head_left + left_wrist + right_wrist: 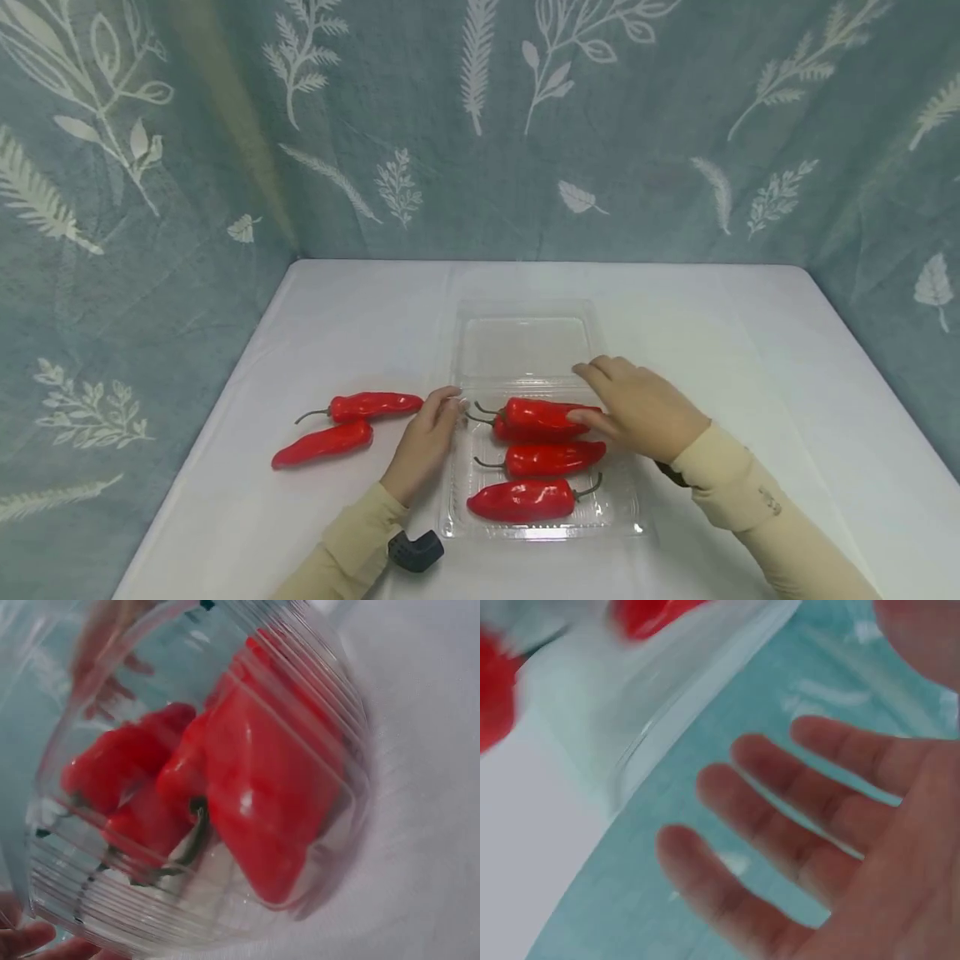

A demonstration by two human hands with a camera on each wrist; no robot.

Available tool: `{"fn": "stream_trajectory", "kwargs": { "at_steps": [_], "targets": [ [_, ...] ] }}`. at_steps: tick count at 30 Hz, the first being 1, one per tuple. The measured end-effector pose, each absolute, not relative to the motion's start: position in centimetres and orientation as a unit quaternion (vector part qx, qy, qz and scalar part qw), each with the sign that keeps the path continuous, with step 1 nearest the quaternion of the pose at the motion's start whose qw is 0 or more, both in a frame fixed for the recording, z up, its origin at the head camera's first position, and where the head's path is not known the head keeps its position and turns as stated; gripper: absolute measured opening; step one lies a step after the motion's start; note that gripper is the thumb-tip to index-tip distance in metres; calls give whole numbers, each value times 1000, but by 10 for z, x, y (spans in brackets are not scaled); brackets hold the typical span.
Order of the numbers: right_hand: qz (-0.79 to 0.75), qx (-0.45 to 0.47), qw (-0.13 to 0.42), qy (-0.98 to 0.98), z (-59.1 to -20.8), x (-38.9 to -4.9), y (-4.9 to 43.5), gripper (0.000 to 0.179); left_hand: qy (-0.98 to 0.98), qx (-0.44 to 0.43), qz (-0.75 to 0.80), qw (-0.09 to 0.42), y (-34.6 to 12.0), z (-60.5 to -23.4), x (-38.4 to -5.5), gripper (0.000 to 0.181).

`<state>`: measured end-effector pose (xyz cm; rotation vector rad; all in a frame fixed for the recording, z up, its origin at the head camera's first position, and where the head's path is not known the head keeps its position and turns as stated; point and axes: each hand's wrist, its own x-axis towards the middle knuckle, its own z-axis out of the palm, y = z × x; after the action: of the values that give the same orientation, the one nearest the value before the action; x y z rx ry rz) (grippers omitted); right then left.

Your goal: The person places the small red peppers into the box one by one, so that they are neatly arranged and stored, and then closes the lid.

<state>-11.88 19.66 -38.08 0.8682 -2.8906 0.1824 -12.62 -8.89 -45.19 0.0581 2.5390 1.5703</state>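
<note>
A clear clamshell container (626,521) lies unfolded, its lid (525,343) spread toward the back. Several glossy red peppers are in its base: a front pepper (521,502), a middle pepper (557,459), and a back pepper (542,414) overlapping another below it. My left hand (423,442) pinches the container's left rim near the hinge; in the left wrist view its fingers (26,940) show by the ribbed wall. Over the back pepper's right end is my right hand (648,408), thumb at the pepper. The right wrist view shows its fingers (780,825) straight and spread, gripping nothing.
Left of the container, two more red peppers, an upper pepper (375,405) and a lower pepper (324,444), lie on the white table (225,533). A patterned blue-green cloth (420,125) hangs behind and beside the table.
</note>
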Motion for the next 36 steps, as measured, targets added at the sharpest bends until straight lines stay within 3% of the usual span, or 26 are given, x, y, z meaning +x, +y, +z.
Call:
{"fn": "stream_trajectory", "kwargs": {
  "at_steps": [3,12,19,36],
  "targets": [
    [74,231,64,-968,-382,-111,220,57,849,32,522,71,-90,-451,-126,34],
    [110,130,-34,-985,-405,-81,262,56,841,58,533,77,-90,-450,-128,34],
    [100,131,-20,-986,-413,-73,275,58,839,63,534,81,-92,-452,-129,36],
    [61,183,26,-981,-429,-79,253,57,834,73,540,84,-95,-455,-128,36]
  ]
}}
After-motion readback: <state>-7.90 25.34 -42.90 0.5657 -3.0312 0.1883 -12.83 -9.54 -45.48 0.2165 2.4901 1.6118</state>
